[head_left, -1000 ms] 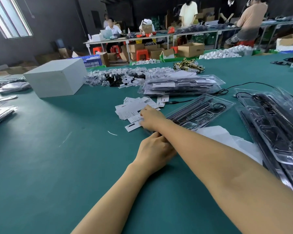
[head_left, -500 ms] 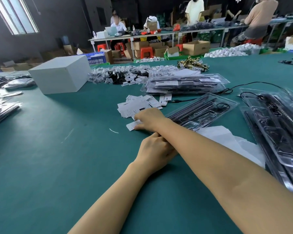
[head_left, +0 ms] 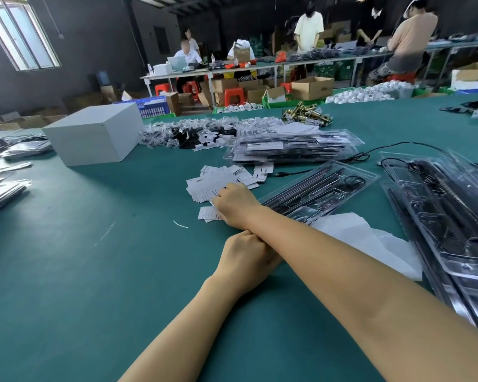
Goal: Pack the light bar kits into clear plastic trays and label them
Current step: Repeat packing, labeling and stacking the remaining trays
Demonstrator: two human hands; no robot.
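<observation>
**Right hand on the labels, arms crossed over the table**

The right hand (head_left: 236,206) is laid knuckles-up on the near edge of a loose pile of white labels (head_left: 218,181) towards the middle of the green table (head_left: 66,271); its fingertips are hidden, so whether a label is pinched cannot be told. The left hand (head_left: 246,260) is tucked under the right forearm, resting on the table with its fingers hidden, and its grip cannot be told either.

Just beside the right hand, to its right, a clear tray (head_left: 320,188) holding a dark light bar kit is laid at a slant. White paper (head_left: 370,244) is spread nearer the front edge, under the forearm. More trays (head_left: 447,216) are stacked along the right edge. Behind the labels, a stack of packed, labelled trays (head_left: 290,147) is set, with a black cable (head_left: 370,153) trailing beside it. A white box (head_left: 94,133) stands towards the far left, and small bagged parts (head_left: 188,133) are heaped near the far edge.
</observation>
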